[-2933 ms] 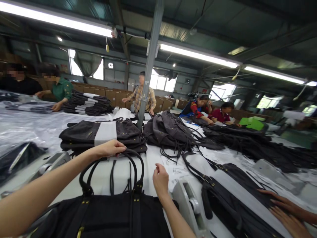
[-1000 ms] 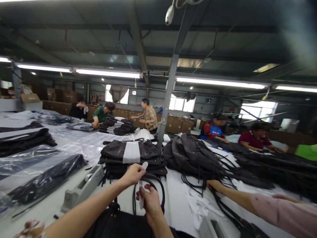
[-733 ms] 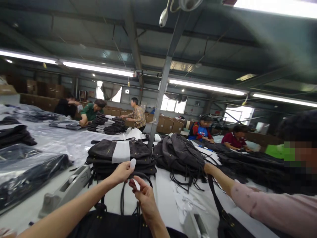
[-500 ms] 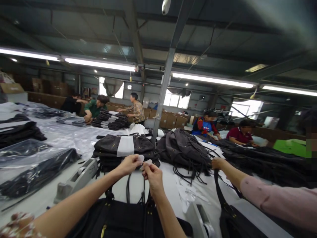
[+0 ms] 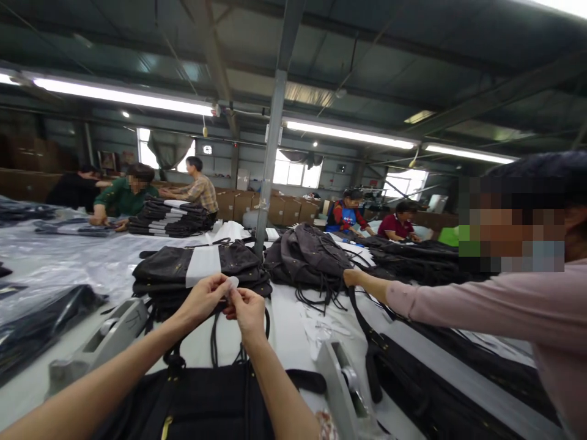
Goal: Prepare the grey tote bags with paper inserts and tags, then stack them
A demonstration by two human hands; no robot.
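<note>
My left hand [image 5: 206, 299] is closed in a pinch on a small whitish translucent piece [image 5: 233, 282] with a rounded edge. My right hand [image 5: 247, 311] pinches right beside it, fingertips meeting those of the left; what lies between them is mostly covered. Below both hands a black bag [image 5: 211, 400] with brass-coloured rivets and a zip pull rests on the table, its thin dark cords rising behind my wrists. Just beyond my hands is a stack of dark bags [image 5: 160, 266] with a white paper band [image 5: 203, 266] around the top one.
Grey tape dispensers stand to the left [image 5: 98, 342] and right [image 5: 343, 385] of the bag. A heap of dark bags [image 5: 307, 253] lies by a metal post [image 5: 270, 165]. At right, a co-worker's pink sleeve [image 5: 458, 299] reaches across, the hand on a black strap. Clear plastic bags cover the left side.
The view has swung right, bringing the neighbouring co-worker further in. My hands, each with a pale piece earlier and slightly apart, are now together at the fingertips.
</note>
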